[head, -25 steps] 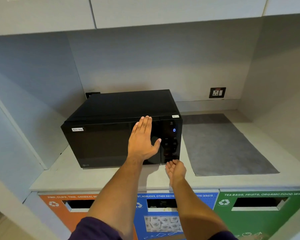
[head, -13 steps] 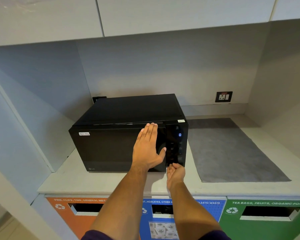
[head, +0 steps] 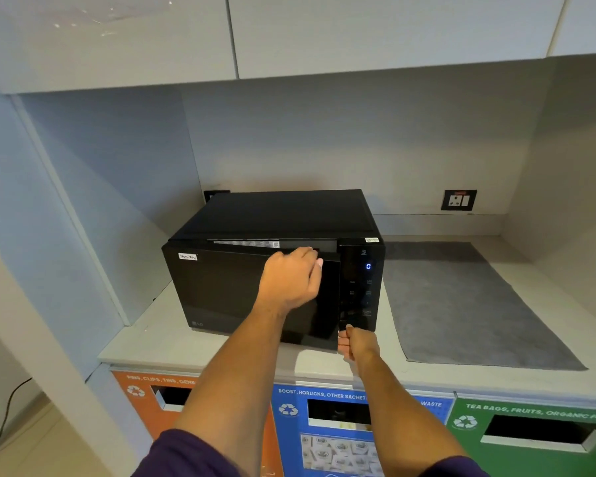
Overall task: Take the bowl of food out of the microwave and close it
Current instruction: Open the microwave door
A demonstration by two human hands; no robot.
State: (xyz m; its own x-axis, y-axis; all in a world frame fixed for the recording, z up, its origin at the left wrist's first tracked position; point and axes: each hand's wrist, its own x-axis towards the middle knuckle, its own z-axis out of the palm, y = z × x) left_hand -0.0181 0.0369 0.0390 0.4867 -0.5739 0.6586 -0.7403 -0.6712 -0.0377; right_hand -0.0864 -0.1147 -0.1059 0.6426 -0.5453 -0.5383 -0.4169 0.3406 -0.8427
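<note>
A black microwave (head: 289, 215) stands on a pale counter, with a "Non-Veg" label on its door (head: 221, 290). The door is ajar, its right edge swung a little way out from the body. My left hand (head: 291, 280) curls its fingers over the door's top right edge. My right hand (head: 353, 342) is at the bottom of the control panel (head: 362, 287), one finger touching the lowest button. The display shows 0. The bowl of food is hidden behind the dark door.
A grey mat (head: 461, 304) lies on the counter (head: 186, 342) right of the microwave. A wall socket (head: 459, 200) sits behind it. White cabinets hang overhead, and a wall panel closes the left side. Orange, blue and green waste bins (head: 530, 438) stand below.
The door was shut with my left palm flat on it; now it has popped ajar and my left fingers hook its top edge. My right hand stays at the lowest button.
</note>
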